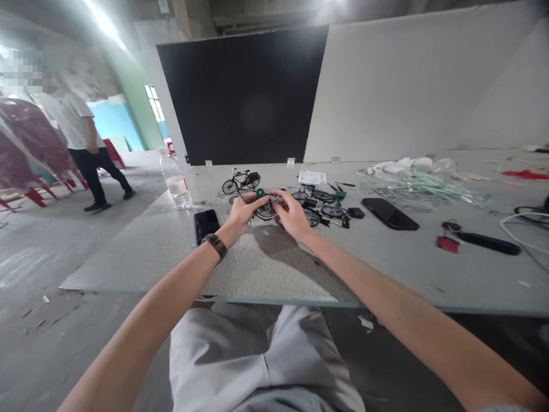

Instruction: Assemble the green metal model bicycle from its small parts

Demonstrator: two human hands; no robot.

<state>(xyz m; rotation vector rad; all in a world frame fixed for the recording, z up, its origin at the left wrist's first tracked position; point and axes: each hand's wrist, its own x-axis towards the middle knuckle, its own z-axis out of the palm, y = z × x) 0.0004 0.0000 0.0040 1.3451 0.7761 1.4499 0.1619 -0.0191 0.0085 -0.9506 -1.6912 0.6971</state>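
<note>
Between my two hands, just above the table, is a small green model bicycle (266, 212) with a spoked wheel facing me. My left hand (244, 213) is closed on its green frame from the left, wearing a dark wristwatch. At the right side of the wheel, the fingers of my right hand (292, 215) pinch the model. My fingers cover part of it. Behind them stands a finished-looking black model bicycle (242, 182). Several loose wheels and model parts (332, 210) in black and green lie right of my right hand.
A phone (206, 225) lies beside my left wrist, with a plastic bottle (175, 182) behind it. Rightward are a black phone (389, 213), a black-handled tool (489, 241), clear bags (441, 177) and a paper sheet (312, 177). A person (81, 131) walks at far left.
</note>
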